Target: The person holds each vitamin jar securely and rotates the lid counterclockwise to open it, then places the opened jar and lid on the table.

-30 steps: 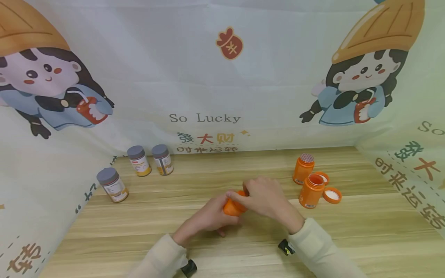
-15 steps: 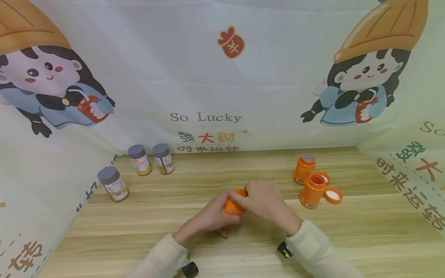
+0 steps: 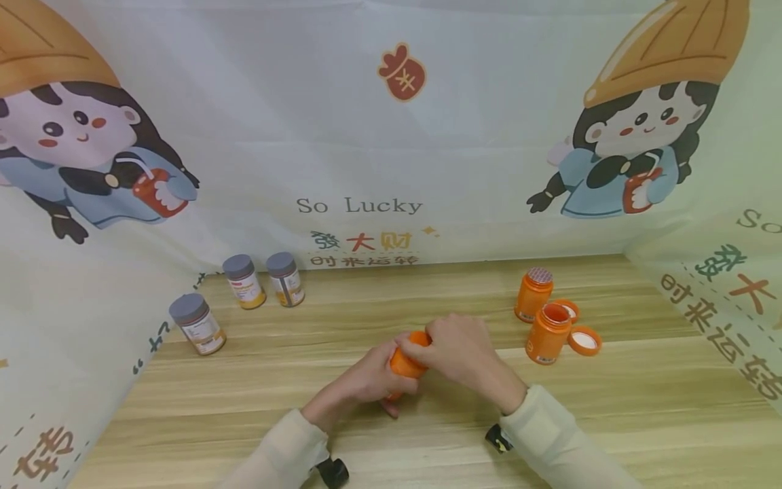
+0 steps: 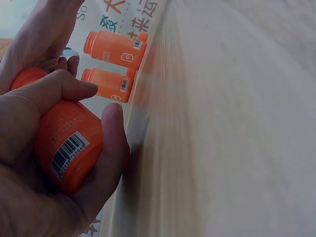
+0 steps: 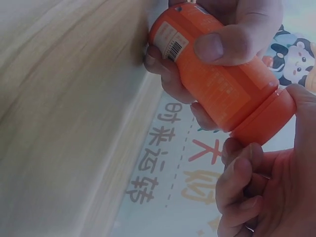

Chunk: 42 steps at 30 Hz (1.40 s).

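My left hand (image 3: 369,377) grips the body of an orange plastic bottle (image 3: 406,367), which is tilted above the wooden table. A printed label and a barcode show on the bottle (image 4: 71,145) in the left wrist view. At its other end, my right hand (image 3: 461,346) holds the orange cap (image 5: 266,121) between thumb and curled fingers. The cap sits on the bottle's neck, with a thin seam between them in the right wrist view. My left thumb (image 5: 222,47) lies along the bottle's side.
On the right stand a bottle with a patterned seal (image 3: 534,297) and an uncapped orange bottle (image 3: 548,336). Two loose caps, a rear cap (image 3: 568,310) and a front cap (image 3: 584,341), lie beside them. Grey-lidded jars (image 3: 201,326) stand at left; a printed cloth (image 3: 476,170) encloses the table (image 3: 275,435).
Both hands stay in nearly the same place around the bottle. The bottle has tipped slightly, and more of its orange body shows between the hands. The standing bottles and jars have not moved.
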Each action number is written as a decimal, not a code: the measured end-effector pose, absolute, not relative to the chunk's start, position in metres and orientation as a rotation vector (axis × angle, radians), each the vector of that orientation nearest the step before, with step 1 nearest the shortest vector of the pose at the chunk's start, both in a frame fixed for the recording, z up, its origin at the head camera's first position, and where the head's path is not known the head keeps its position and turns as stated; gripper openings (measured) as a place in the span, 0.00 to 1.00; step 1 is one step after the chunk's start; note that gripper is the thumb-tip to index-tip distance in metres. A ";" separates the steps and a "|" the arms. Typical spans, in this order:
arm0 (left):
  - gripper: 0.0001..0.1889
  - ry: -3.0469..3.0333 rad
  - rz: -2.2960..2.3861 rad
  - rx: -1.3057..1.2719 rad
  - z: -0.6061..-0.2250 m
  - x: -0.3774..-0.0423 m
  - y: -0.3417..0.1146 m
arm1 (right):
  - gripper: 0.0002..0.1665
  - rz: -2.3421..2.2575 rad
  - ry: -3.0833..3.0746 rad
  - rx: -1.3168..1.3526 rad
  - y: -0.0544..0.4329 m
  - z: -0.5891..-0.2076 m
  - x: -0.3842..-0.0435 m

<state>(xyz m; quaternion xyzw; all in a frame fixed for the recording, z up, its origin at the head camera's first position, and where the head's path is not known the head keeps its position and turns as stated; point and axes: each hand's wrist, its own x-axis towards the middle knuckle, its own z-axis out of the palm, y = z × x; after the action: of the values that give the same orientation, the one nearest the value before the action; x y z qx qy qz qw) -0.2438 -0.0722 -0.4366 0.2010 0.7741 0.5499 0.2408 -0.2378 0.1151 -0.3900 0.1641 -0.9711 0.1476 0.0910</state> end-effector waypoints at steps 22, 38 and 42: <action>0.34 2.092 1.519 0.553 -0.438 -0.244 -0.073 | 0.36 0.344 -2.861 0.554 0.113 -0.390 -0.238; 0.35 2.125 1.469 0.581 -0.435 -0.243 -0.072 | 0.32 0.402 -2.933 0.649 0.122 -0.388 -0.240; 0.34 2.130 1.467 0.559 -0.434 -0.243 -0.073 | 0.34 0.427 -2.988 0.622 0.124 -0.385 -0.239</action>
<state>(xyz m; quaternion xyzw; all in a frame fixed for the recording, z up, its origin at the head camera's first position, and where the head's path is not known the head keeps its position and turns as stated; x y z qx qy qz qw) -0.2429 -0.0726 -0.4342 0.2050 0.7803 0.5374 0.2455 -0.2390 0.1237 -0.3854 0.2016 -0.9692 0.1384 0.0298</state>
